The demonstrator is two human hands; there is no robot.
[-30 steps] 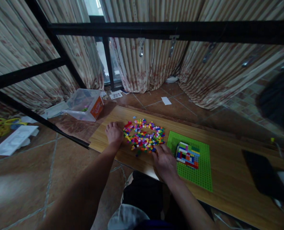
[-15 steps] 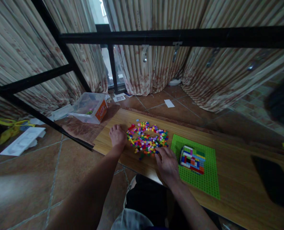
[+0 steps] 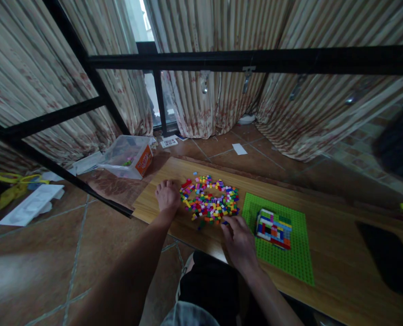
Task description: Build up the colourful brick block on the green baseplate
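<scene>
A heap of small coloured bricks [image 3: 211,201] lies on a wooden board [image 3: 323,244]. My left hand [image 3: 167,195] rests on the board at the heap's left edge, fingers curled loosely and flat against the wood. My right hand [image 3: 239,240] sits at the heap's near right edge, fingertips touching the closest bricks; whether it pinches one is hidden. Right of it a green baseplate [image 3: 289,260] carries a low multicoloured brick build [image 3: 274,228].
A clear plastic box with an orange label [image 3: 128,157] stands on the tiled floor behind the board's left end. Black metal bars [image 3: 249,59] cross overhead. Striped curtains hang at the back. White papers [image 3: 29,206] lie far left; a dark object [image 3: 388,258] lies on the board's right.
The view has shifted slightly. My right hand has drawn back a little toward me along the heap's near edge. My left hand stays at the heap's left side.
</scene>
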